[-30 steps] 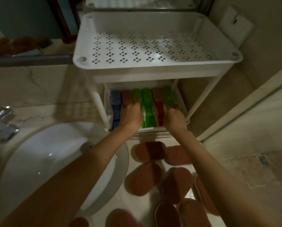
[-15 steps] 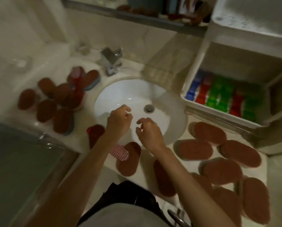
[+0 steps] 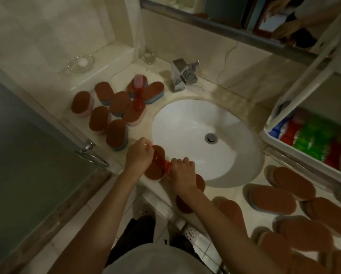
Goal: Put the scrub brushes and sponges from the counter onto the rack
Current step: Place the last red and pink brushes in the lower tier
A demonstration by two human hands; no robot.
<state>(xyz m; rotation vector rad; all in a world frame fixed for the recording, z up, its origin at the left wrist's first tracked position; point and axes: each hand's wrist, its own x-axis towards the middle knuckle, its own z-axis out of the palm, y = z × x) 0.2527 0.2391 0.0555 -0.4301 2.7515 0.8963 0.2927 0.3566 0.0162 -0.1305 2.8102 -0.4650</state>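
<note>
On my feed, left hand (image 3: 139, 158) and right hand (image 3: 182, 174) both grip one red-handled scrub brush (image 3: 162, 163) — at the counter (image 3: 140, 132) edge beside the sink (image 3: 185, 119).

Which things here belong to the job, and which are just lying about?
Job: red-handled brush, held by left hand and right hand; brown sponges left and right of the basin; pink-topped brush; rack.
Lying about: faucet, glass dish, drinking glass, towel ring.

left hand (image 3: 139, 158): fingers curled, gripping scrub brush (image 3: 163, 163); right hand (image 3: 182, 173): curled on same brush; both palms down
</note>
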